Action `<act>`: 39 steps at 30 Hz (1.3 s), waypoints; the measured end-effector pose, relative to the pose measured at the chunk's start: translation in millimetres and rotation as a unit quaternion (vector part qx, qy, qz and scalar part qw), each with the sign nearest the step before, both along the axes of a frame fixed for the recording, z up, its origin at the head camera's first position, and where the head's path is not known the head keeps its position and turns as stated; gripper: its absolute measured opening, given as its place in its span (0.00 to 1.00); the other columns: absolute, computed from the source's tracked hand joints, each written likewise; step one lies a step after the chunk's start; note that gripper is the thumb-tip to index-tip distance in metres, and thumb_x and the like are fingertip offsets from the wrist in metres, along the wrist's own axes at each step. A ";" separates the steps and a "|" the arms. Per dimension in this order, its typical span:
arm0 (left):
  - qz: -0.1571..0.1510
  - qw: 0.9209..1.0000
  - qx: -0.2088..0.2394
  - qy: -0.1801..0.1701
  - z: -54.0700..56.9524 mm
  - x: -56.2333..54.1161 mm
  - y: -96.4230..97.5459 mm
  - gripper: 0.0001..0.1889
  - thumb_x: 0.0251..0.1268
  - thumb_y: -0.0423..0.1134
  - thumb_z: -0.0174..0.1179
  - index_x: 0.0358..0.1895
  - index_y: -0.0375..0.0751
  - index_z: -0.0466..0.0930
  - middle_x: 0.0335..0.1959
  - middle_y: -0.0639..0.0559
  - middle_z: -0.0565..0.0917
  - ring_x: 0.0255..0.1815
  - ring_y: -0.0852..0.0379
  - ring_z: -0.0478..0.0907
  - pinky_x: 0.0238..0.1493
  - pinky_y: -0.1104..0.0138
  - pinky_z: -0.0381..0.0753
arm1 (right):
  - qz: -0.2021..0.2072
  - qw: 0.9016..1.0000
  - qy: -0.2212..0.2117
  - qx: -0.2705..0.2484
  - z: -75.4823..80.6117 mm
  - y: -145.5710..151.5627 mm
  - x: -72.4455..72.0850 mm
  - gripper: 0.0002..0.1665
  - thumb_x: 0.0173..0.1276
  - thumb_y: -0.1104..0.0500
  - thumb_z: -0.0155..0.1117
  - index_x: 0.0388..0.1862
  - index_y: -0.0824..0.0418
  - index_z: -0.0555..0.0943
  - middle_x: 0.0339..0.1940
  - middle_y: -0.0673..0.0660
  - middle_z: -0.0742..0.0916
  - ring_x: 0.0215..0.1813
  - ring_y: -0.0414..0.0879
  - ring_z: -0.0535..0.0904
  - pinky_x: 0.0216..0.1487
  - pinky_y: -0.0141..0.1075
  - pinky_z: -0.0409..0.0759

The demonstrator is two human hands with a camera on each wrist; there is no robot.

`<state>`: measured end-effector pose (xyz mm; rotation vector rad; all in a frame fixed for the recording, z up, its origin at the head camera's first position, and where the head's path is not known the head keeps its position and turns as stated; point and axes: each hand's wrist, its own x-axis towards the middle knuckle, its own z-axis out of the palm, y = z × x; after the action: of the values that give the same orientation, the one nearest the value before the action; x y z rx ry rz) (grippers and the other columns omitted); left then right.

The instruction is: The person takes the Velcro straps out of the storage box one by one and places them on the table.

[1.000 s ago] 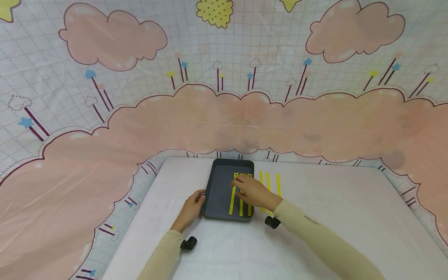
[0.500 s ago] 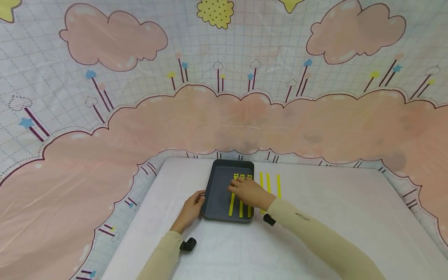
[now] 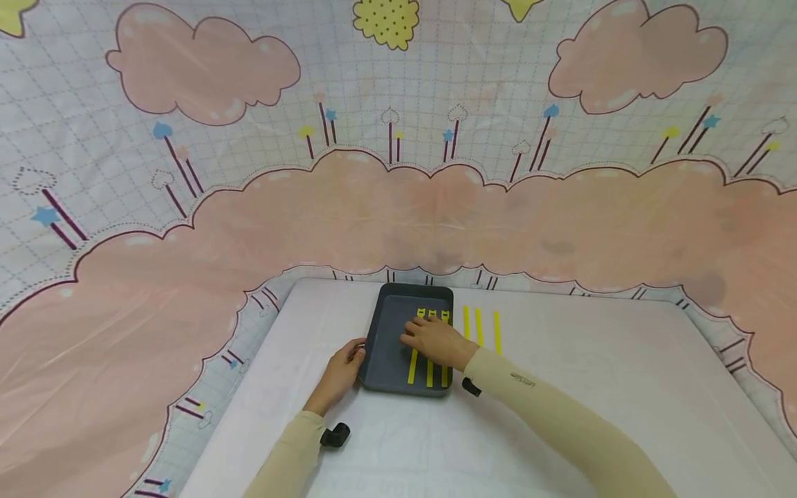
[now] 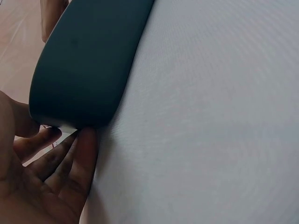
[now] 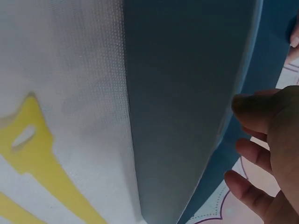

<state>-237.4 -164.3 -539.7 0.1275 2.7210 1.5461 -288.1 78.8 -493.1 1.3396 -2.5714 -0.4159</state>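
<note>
The tray (image 3: 387,353) stood on the white bench (image 3: 598,346), and in it lay three yellow saws (image 3: 429,375) side by side, in its 3 o'clock half, with handles to 12 o'clock. Three other saws (image 3: 479,326) lay on the bench at 3 o'clock from the tray; the right sleeve (image 3: 548,415) and wrist covered their near ends in the head view. The left hand (image 3: 339,365) was at the tray's 9 o'clock edge — its grip was narrow, thumb and fingers pinching this edge. The right hand (image 3: 438,340) was above the saws in the tray, its grip rather wide, thumb and fingers apart and loosely bent. Whether its fingertips touched a saw, I cannot tell. Behind the bench, at 12 o'clock, was a printed cloth (image 3: 498,221).
</note>
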 end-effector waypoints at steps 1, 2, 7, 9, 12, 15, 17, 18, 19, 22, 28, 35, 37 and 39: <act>0.000 1.000 -0.001 0.000 0.3 0.3 0.1 0.19 0.77 0.37 0.49 0.65 0.36 0.73 0.58 0.36 0.81 0.62 0.40 0.77 0.61 0.48 0.75 | -0.002 1.000 -0.004 0.008 -1.0 -1.3 -0.4 0.16 0.72 0.58 0.61 0.57 0.47 0.75 0.57 0.50 0.81 0.60 0.46 0.77 0.57 0.43 0.82; 0.000 1.000 -0.001 0.000 0.5 0.5 0.1 0.19 0.77 0.37 0.49 0.65 0.36 0.73 0.58 0.36 0.82 0.62 0.41 0.78 0.61 0.48 0.76 | -0.004 1.000 -0.008 0.016 -1.8 -2.4 -0.9 0.16 0.72 0.58 0.61 0.57 0.47 0.74 0.58 0.50 0.80 0.61 0.46 0.77 0.58 0.43 0.82; -0.001 1.000 0.004 0.001 1.8 1.9 0.5 0.19 0.77 0.38 0.49 0.65 0.36 0.73 0.58 0.36 0.82 0.61 0.41 0.78 0.59 0.48 0.76 | -0.014 0.999 -0.019 0.034 -5.8 -4.8 -3.1 0.19 0.72 0.57 0.61 0.60 0.45 0.74 0.61 0.49 0.80 0.63 0.46 0.76 0.60 0.44 0.80; -0.002 1.000 0.005 0.002 2.1 2.5 0.5 0.19 0.77 0.38 0.49 0.65 0.36 0.73 0.58 0.36 0.82 0.61 0.41 0.78 0.59 0.48 0.76 | -0.013 0.999 -0.015 0.032 -7.2 -4.2 -3.8 0.19 0.73 0.57 0.61 0.60 0.45 0.75 0.60 0.49 0.80 0.63 0.46 0.76 0.60 0.44 0.80; -0.002 1.000 0.003 0.002 1.8 2.9 0.2 0.19 0.77 0.38 0.50 0.65 0.36 0.73 0.57 0.36 0.82 0.60 0.41 0.79 0.59 0.48 0.76 | -0.007 0.999 -0.011 0.031 -9.3 -3.2 -4.6 0.17 0.74 0.57 0.59 0.59 0.45 0.76 0.59 0.49 0.81 0.62 0.45 0.77 0.60 0.43 0.81; -0.003 1.000 0.003 0.002 1.6 3.1 -0.2 0.19 0.77 0.38 0.49 0.66 0.36 0.72 0.57 0.36 0.82 0.61 0.41 0.78 0.59 0.48 0.76 | -0.001 1.000 -0.007 0.031 -10.9 -2.5 -5.5 0.15 0.74 0.56 0.58 0.58 0.46 0.77 0.57 0.49 0.82 0.60 0.45 0.77 0.59 0.43 0.81; -0.003 1.000 0.005 0.001 2.0 2.9 -0.5 0.19 0.77 0.38 0.49 0.66 0.37 0.72 0.58 0.36 0.82 0.61 0.41 0.78 0.59 0.48 0.76 | 0.001 1.000 -0.004 0.030 -11.9 -2.5 -6.5 0.15 0.75 0.56 0.58 0.57 0.46 0.77 0.56 0.50 0.82 0.59 0.46 0.77 0.59 0.43 0.81; -0.004 1.000 0.005 0.001 2.3 2.8 -0.7 0.19 0.77 0.38 0.49 0.66 0.37 0.72 0.58 0.36 0.82 0.61 0.41 0.78 0.60 0.48 0.76 | 0.001 1.000 -0.003 0.031 -12.2 -2.6 -7.1 0.14 0.75 0.56 0.58 0.57 0.46 0.77 0.57 0.50 0.82 0.59 0.46 0.77 0.59 0.43 0.81; -0.004 1.000 0.004 0.001 2.3 2.8 -0.8 0.19 0.77 0.38 0.49 0.66 0.37 0.72 0.58 0.36 0.82 0.61 0.41 0.78 0.60 0.48 0.76 | 0.001 0.999 0.000 0.032 -12.5 -2.8 -7.7 0.14 0.75 0.56 0.58 0.57 0.46 0.77 0.57 0.50 0.82 0.60 0.46 0.77 0.59 0.42 0.81; -0.005 1.000 0.002 0.000 2.2 2.9 -1.1 0.19 0.77 0.39 0.49 0.66 0.37 0.72 0.59 0.36 0.81 0.61 0.41 0.78 0.60 0.48 0.76 | 0.001 0.999 0.008 0.037 -13.6 -3.6 -9.8 0.15 0.75 0.57 0.58 0.57 0.46 0.78 0.57 0.50 0.82 0.60 0.46 0.77 0.59 0.42 0.81; -0.005 1.000 0.001 0.003 0.9 3.9 -0.9 0.19 0.77 0.39 0.50 0.66 0.38 0.73 0.58 0.35 0.81 0.60 0.40 0.79 0.60 0.48 0.76 | 0.005 0.999 0.009 0.052 -15.0 -7.0 -11.7 0.16 0.73 0.57 0.60 0.57 0.46 0.77 0.58 0.49 0.82 0.59 0.45 0.77 0.55 0.40 0.82; -0.005 1.000 -0.001 -0.002 -0.4 2.3 -0.9 0.19 0.77 0.39 0.50 0.66 0.39 0.73 0.59 0.36 0.81 0.60 0.40 0.79 0.59 0.48 0.77 | 0.016 0.998 0.008 0.061 -14.0 -9.9 -13.1 0.15 0.75 0.55 0.56 0.58 0.45 0.78 0.59 0.49 0.81 0.60 0.44 0.76 0.58 0.40 0.80; -0.005 1.000 -0.002 -0.004 -0.6 2.2 -1.2 0.19 0.77 0.39 0.50 0.66 0.39 0.73 0.59 0.36 0.81 0.60 0.41 0.79 0.59 0.49 0.77 | 0.019 0.998 0.010 0.062 -13.7 -10.0 -13.1 0.15 0.75 0.55 0.56 0.58 0.45 0.78 0.59 0.49 0.81 0.61 0.45 0.76 0.59 0.40 0.79; -0.004 1.000 -0.001 -0.004 0.2 2.3 -1.4 0.19 0.77 0.39 0.50 0.66 0.39 0.73 0.59 0.37 0.81 0.60 0.41 0.79 0.59 0.48 0.77 | 0.021 0.998 0.012 0.062 -13.3 -10.2 -13.2 0.15 0.74 0.56 0.57 0.58 0.45 0.78 0.60 0.49 0.81 0.61 0.45 0.76 0.60 0.41 0.79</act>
<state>-235.1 -165.7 -539.4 0.1337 2.7133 1.5374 -301.3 68.6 -506.4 1.4171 -2.5299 -0.5887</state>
